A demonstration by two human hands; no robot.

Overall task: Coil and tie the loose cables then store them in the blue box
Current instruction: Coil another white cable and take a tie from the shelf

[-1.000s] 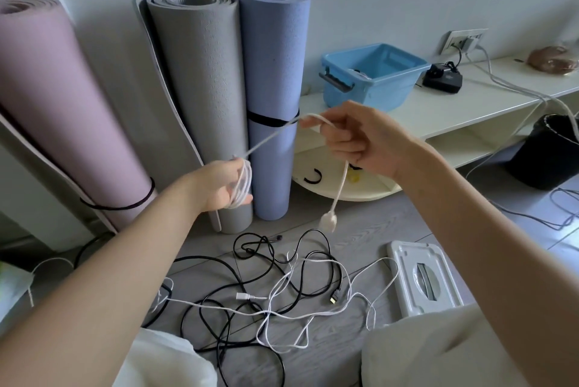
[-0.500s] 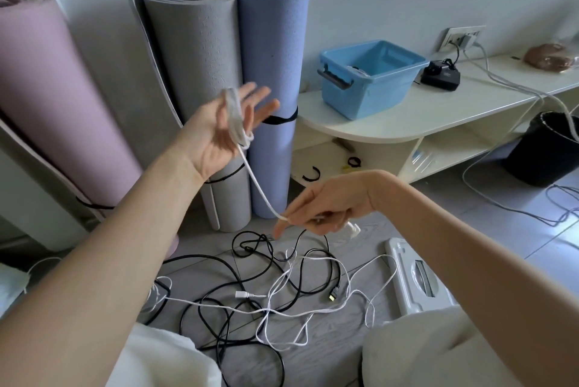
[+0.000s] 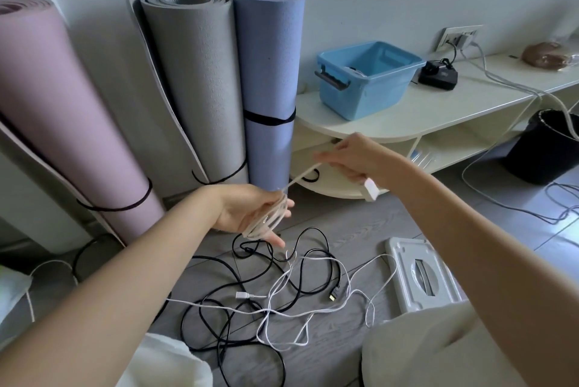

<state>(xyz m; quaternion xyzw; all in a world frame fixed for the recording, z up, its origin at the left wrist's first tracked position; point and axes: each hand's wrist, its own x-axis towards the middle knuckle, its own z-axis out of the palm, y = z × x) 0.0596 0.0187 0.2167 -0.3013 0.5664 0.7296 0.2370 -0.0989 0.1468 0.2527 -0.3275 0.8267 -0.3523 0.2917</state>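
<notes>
White cable [image 3: 300, 176] stretches from palm-up left hand [image 3: 250, 214] to seemingly pinching right hand [image 3: 351, 156].

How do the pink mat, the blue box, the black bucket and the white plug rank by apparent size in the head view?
Largest to smallest:
1. pink mat
2. blue box
3. black bucket, partly cut off and farther away, so this place is unsure
4. white plug

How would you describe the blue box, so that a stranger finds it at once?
Look at the low cream shelf unit against the wall, right of three upright rolled mats. On its rounded left end stands the open light-blue plastic box. Only it is blue, with a dark handle.
</notes>
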